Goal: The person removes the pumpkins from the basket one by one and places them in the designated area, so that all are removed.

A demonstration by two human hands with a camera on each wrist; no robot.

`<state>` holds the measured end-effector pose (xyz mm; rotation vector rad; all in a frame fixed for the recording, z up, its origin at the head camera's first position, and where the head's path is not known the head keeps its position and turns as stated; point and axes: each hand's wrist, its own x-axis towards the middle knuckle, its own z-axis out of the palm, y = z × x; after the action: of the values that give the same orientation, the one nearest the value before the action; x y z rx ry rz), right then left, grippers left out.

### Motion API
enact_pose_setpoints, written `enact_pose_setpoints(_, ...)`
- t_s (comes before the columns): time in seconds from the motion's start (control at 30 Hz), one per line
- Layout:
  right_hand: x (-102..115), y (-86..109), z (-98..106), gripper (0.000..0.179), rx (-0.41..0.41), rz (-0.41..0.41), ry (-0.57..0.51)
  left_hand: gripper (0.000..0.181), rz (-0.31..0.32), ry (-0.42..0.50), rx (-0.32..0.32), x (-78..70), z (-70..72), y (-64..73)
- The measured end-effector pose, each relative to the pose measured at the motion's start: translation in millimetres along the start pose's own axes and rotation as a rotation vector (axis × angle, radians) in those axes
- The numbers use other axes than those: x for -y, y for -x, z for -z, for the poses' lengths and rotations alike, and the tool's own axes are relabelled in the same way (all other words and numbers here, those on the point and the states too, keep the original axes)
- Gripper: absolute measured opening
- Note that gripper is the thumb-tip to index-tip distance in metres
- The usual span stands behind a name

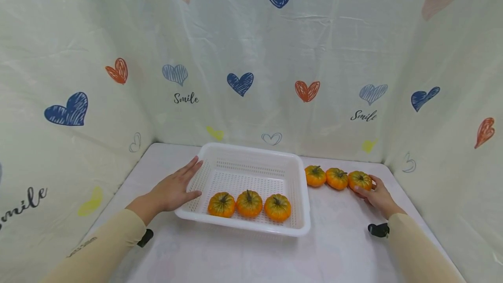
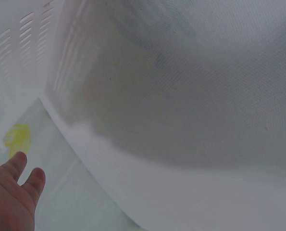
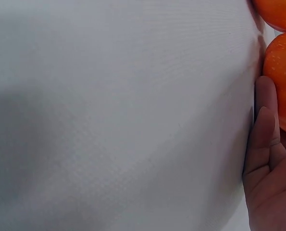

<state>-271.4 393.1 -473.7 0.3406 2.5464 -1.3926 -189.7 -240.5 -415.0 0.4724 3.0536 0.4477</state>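
My left hand (image 1: pixel 171 191) rests at the left rim of a white plastic basket (image 1: pixel 251 148), its fingers spread and mostly straight. Inside the basket, along its near side, sit three small orange-green pumpkins: a left pumpkin (image 1: pixel 222 205), a middle pumpkin (image 1: pixel 249 203) and a right pumpkin (image 1: pixel 277 207). Right of the basket, three more stand in a row on the table: a near-basket pumpkin (image 1: pixel 315 176), a centre pumpkin (image 1: pixel 336 178) and an end pumpkin (image 1: pixel 359 180). My right hand (image 1: pixel 378 197) holds the end pumpkin, thumb in front and fingers around its far right side.
A white cloth covers the table (image 1: pixel 334 248). Pale curtains (image 1: pixel 338 34) printed with hearts enclose it at the back and both sides. A black strap piece (image 1: pixel 379 230) shows at the right wrist and another black piece (image 1: pixel 146 237) at the left.
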Motion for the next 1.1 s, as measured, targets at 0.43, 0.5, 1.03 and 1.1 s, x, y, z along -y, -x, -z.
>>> enact_pose_setpoints(0.43,-2.3,-2.1,0.2,0.111,0.010,-0.010,-0.021,0.086,-0.003,-0.006,-0.001,1.0,2.1,0.8)
enact_pose_setpoints(0.5,-3.6,-2.9,0.2,0.110,0.013,-0.007,-0.018,0.085,-0.002,-0.004,0.001,0.3,2.3,0.9)
enact_pose_setpoints(1.03,-4.3,-4.4,-1.1,0.112,0.002,-0.021,-0.025,0.086,0.008,0.017,-0.001,-0.4,1.4,1.0)
enact_pose_setpoints(1.1,-3.9,-4.2,-1.0,0.112,0.002,-0.021,-0.025,0.086,0.007,0.015,-0.003,-0.8,1.5,0.6)
